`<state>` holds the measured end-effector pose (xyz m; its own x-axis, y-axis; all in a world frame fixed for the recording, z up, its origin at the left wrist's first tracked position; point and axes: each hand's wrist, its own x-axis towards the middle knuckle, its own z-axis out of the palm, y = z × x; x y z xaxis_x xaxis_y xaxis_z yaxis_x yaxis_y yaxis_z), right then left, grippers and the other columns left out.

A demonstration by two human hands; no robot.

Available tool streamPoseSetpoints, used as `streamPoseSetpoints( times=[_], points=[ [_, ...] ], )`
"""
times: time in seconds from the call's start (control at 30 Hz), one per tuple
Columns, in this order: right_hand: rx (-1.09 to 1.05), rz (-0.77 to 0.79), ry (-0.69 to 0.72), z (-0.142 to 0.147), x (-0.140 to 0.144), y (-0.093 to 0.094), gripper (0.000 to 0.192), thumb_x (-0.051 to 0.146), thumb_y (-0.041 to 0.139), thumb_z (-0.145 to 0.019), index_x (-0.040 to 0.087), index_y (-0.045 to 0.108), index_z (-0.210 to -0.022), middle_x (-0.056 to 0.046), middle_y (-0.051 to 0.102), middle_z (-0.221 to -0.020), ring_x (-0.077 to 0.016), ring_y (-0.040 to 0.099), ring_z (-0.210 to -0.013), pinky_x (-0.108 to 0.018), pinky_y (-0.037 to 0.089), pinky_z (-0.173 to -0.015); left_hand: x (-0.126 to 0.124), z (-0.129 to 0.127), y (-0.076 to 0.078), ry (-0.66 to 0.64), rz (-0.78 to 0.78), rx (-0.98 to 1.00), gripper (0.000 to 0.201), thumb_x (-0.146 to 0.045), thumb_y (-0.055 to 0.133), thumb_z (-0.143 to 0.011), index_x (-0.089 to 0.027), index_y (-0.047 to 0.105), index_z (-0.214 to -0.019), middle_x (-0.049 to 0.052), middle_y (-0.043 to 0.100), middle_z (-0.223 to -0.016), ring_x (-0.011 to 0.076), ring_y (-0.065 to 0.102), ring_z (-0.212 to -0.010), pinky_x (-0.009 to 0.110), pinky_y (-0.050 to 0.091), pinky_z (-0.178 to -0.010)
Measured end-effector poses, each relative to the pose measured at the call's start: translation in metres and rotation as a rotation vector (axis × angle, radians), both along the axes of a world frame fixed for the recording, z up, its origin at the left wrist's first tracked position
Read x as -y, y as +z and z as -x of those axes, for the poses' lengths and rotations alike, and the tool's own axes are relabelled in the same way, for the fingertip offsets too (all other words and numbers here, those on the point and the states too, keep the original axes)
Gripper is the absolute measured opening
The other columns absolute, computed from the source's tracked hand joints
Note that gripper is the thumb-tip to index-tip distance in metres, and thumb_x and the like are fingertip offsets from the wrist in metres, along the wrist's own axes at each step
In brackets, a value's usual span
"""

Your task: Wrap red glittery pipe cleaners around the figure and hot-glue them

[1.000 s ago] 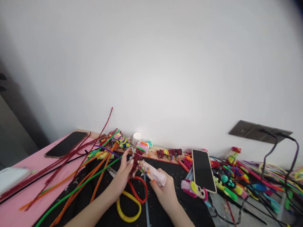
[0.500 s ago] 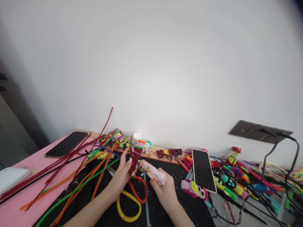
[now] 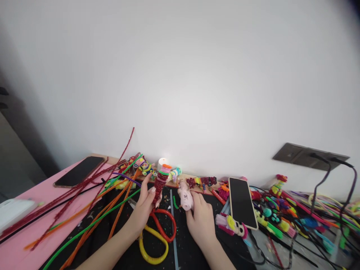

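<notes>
Both hands have shifted: my left hand [image 3: 144,208] stays closed around the red sparkly pipe-cleaner figure [image 3: 159,182], now raised more upright over the black mat, while my right hand [image 3: 200,221] has swung the pink glue gun [image 3: 185,198] away from it and stood it nose-up, fingers wrapped on its body. I judge the gluing touch finished. Red-and-yellow scissors [image 3: 157,234] lie on the counter [image 3: 33,210] between my wrists.

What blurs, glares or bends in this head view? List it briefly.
Head view: even soft light, the white wall bright but not blown out; corners darken and the desk edge bows from lens distortion; the left hand gripping the red glittery pipe-cleaner figure is fairly sharp, the right hand on the pale pink glue gun slightly smeared.
</notes>
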<state>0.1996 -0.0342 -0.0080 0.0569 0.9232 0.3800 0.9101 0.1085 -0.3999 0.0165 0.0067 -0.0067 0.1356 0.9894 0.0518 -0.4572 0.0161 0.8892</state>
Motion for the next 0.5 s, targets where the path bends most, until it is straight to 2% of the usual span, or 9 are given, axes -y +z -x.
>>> streamPoseSetpoints(
  times=[0.07,0.13,0.2,0.27,0.33,0.4,0.5],
  points=[
    [0.11,0.016,-0.065,-0.001,-0.001,-0.002,0.043,0.01,0.045,-0.073,0.019,0.053,-0.114,-0.012,0.061,-0.101,-0.0295,0.056,-0.092,-0.039,0.037,-0.075,0.002,0.002,0.0,0.021,-0.021,-0.093,0.064,-0.042,0.045,-0.088,-0.03,0.014,-0.143,0.0,0.059,-0.081,0.0133,0.052,-0.063,0.028,0.044,-0.067],
    [0.168,0.017,-0.126,-0.002,-0.001,-0.004,0.047,0.011,0.048,-0.069,0.018,0.053,-0.115,-0.013,0.061,-0.101,-0.0328,0.054,-0.092,-0.045,0.036,-0.076,0.005,0.003,0.001,0.033,-0.034,-0.173,0.063,-0.043,0.043,-0.089,-0.031,0.014,-0.143,0.005,0.06,-0.105,0.0181,0.058,-0.09,0.034,0.043,-0.086],
    [0.155,-0.034,-0.126,-0.002,-0.001,-0.004,0.052,0.014,0.051,-0.067,0.018,0.05,-0.119,-0.014,0.058,-0.107,-0.0357,0.051,-0.098,-0.051,0.033,-0.082,0.007,0.003,0.001,0.048,-0.062,-0.254,0.061,-0.044,0.04,-0.089,-0.032,0.013,-0.143,0.007,0.05,-0.129,0.0213,0.047,-0.118,0.037,0.035,-0.1],
    [0.07,-0.129,-0.018,-0.002,0.002,-0.002,0.057,0.017,0.052,-0.068,0.019,0.043,-0.124,-0.014,0.053,-0.117,-0.0357,0.046,-0.107,-0.053,0.03,-0.089,0.009,0.003,0.0,0.044,-0.099,-0.326,0.06,-0.044,0.037,-0.09,-0.032,0.012,-0.143,0.007,0.042,-0.138,0.0221,0.036,-0.129,0.037,0.031,-0.104],
    [-0.06,-0.215,0.168,-0.001,0.007,0.0,0.053,0.021,0.051,-0.072,0.018,0.039,-0.123,-0.013,0.051,-0.116,-0.032,0.045,-0.108,-0.048,0.033,-0.09,0.012,0.001,-0.001,0.021,-0.147,-0.386,0.059,-0.043,0.034,-0.091,-0.03,0.011,-0.144,0.008,0.041,-0.14,0.0226,0.034,-0.131,0.039,0.031,-0.105],
    [-0.206,-0.253,0.314,0.003,0.012,0.001,0.042,0.026,0.051,-0.074,0.018,0.042,-0.115,-0.01,0.052,-0.104,-0.0269,0.05,-0.095,-0.041,0.04,-0.08,0.015,0.001,-0.002,-0.012,-0.201,-0.448,0.057,-0.04,0.035,-0.092,-0.027,0.016,-0.143,0.009,0.044,-0.138,0.0239,0.036,-0.129,0.041,0.029,-0.105],
    [-0.35,-0.242,0.375,0.011,0.02,-0.001,0.021,0.028,0.052,-0.073,0.02,0.046,-0.092,-0.003,0.049,-0.082,-0.0201,0.048,-0.073,-0.033,0.042,-0.066,0.02,0.001,0.0,-0.035,-0.241,-0.532,0.052,-0.036,0.04,-0.09,-0.024,0.029,-0.14,0.012,0.049,-0.133,0.027,0.044,-0.122,0.043,0.027,-0.104]
  ],
)
